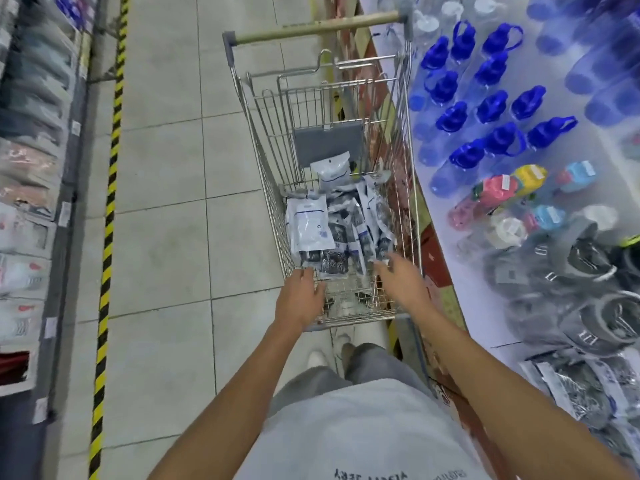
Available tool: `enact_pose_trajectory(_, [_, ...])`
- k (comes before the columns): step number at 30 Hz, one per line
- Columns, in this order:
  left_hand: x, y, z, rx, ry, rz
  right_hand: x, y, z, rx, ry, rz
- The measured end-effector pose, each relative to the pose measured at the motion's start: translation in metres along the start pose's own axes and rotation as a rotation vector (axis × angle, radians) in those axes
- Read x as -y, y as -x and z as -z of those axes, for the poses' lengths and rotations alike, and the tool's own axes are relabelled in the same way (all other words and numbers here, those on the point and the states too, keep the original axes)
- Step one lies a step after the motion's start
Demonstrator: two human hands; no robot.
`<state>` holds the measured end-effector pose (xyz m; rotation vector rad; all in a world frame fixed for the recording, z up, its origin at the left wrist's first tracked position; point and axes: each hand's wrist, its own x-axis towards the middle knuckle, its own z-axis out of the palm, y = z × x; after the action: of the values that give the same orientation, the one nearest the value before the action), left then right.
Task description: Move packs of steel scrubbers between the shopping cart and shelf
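A wire shopping cart [242, 95] stands in the aisle in front of me, its wooden handle at the far end. Several packs of steel scrubbers [313, 230] in white and clear bags lie heaped in its basket. My left hand [301, 297] reaches over the cart's near rim with fingers relaxed, close to the nearest pack. My right hand [401, 277] stretches out beside it, fingers spread just above the heap, holding nothing. More scrubber packs [575, 389] lie on the white shelf at the lower right.
The white shelf [485, 306] on the right carries blue-capped bottles [485, 109], coloured bottles [498, 195] and grey items [588, 299]. A shelf rack [31, 168] of packaged goods lines the left. A yellow-black striped line [110, 188] runs along the tiled floor.
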<state>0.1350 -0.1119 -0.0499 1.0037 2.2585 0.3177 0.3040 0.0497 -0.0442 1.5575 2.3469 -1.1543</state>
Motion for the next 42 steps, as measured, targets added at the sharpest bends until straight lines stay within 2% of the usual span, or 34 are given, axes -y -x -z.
enact_pose_trajectory(5, [-0.015,-0.072,0.004,0.105,0.034,0.137,0.010,-0.095,0.025,0.013,-0.205,-0.147])
enact_pose_trajectory(11, [-0.017,-0.168,-0.009,0.149,0.085,0.286,-0.003,-0.206,0.020,0.061,-0.199,-0.294])
enact_pose_trajectory(16, [0.001,-0.233,-0.031,0.151,0.146,0.421,-0.019,-0.264,-0.009,0.086,-0.216,-0.370])
enact_pose_trajectory(21, [0.018,-0.281,-0.055,0.121,0.302,0.579,-0.038,-0.282,-0.035,0.136,-0.186,-0.445])
enact_pose_trajectory(25, [0.024,-0.301,-0.068,0.177,0.317,0.648,-0.039,-0.272,-0.057,0.126,-0.095,-0.289])
enact_pose_trajectory(27, [0.027,-0.307,-0.074,0.195,0.322,0.675,-0.042,-0.271,-0.069,0.078,-0.138,-0.271])
enact_pose_trajectory(31, [0.031,-0.317,-0.082,0.230,0.262,0.718,-0.047,-0.290,-0.076,-0.110,-0.483,-0.549])
enact_pose_trajectory(33, [0.031,-0.322,-0.088,0.243,0.235,0.735,-0.053,-0.302,-0.077,-0.080,-0.581,-0.664])
enact_pose_trajectory(36, [0.029,-0.326,-0.090,0.213,0.251,0.762,-0.057,-0.310,-0.077,0.000,-0.623,-0.705])
enact_pose_trajectory(39, [0.027,-0.329,-0.082,0.173,0.388,0.767,-0.054,-0.313,-0.072,0.048,-0.688,-0.726])
enact_pose_trajectory(42, [0.028,-0.325,-0.068,0.116,0.680,0.706,-0.049,-0.310,-0.068,0.117,-0.726,-0.736])
